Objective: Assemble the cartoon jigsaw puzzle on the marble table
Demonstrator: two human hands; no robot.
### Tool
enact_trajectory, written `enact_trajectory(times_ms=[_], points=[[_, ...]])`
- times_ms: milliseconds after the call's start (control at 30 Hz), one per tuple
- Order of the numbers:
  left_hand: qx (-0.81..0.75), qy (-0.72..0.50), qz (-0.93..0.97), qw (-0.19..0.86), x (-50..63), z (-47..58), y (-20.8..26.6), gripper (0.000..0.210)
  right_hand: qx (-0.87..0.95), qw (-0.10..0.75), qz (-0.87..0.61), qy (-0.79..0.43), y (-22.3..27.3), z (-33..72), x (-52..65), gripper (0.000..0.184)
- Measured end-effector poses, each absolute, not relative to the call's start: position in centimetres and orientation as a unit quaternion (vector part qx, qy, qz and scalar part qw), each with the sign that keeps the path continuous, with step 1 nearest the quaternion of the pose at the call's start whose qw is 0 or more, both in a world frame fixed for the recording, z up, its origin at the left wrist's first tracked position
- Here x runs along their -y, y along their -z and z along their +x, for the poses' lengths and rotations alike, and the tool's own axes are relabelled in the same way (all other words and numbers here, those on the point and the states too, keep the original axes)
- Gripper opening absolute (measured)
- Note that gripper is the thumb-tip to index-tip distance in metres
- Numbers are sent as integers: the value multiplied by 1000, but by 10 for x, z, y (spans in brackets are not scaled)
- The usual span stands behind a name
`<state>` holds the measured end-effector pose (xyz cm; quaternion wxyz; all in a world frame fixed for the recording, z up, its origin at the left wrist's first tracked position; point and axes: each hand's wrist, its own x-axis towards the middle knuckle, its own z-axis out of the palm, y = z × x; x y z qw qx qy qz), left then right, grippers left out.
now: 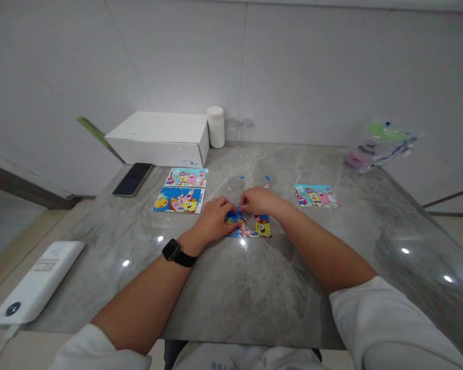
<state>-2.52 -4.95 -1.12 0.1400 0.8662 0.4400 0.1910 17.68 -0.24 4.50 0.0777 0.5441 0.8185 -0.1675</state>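
Note:
A partly assembled cartoon jigsaw puzzle lies on the grey table before me, with gaps in its upper part. My left hand rests at its left side, fingers curved over the pieces, thumb and fingers apart. At the puzzle's top edge, the fingertips of my right hand are pinched together; whatever is between them is too small to make out. Beyond my hands lie loose puzzle pieces, among them a blue one and a pale one. A picture card with a similar blue scene lies left of my left hand.
Another card lies above the blue one. A finished-looking puzzle sits to the right. Around the edges are a phone, white box, white bottle, two glasses, a bagged cup and a power bank.

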Motion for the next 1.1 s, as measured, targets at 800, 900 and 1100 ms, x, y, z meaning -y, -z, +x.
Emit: enact_trajectory(times_ms=[800,900,1100], points=[[-421,-203,870,155,49,-28,7,29,-801,42,585,122,-59,201,-8,24],[-420,-218,866,165,47,-28,8,25,-801,41,584,121,-61,203,-8,26],[-417,-217,866,170,47,-28,7,27,-802,29,585,117,-63,204,-8,29]])
